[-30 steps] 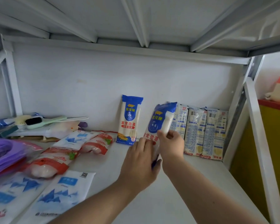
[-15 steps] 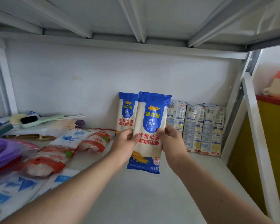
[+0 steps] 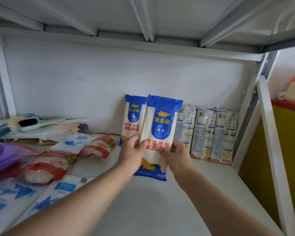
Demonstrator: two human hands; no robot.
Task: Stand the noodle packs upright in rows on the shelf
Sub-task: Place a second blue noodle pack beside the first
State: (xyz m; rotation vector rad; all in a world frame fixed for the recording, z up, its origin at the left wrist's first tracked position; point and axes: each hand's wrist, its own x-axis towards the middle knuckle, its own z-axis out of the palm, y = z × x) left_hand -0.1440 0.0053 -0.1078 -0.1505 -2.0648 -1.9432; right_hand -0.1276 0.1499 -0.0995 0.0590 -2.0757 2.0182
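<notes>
Since a moment ago the held noodle pack [image 3: 157,133] is upright, long axis vertical, near side of the standing pack [image 3: 132,116], pinched between left hand [image 3: 133,151] and right hand [image 3: 174,156], above the shelf [image 3: 160,210].

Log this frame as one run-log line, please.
phase: placing | both hands hold blue noodle pack upright | second blue pack stands behind

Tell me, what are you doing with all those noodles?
A person is holding a blue noodle pack upright with both hands, the left hand and right hand pinching its sides. Another blue pack already stands against the back wall, beside three pale packs in a row on the shelf. The held one has not been let go yet.
</notes>
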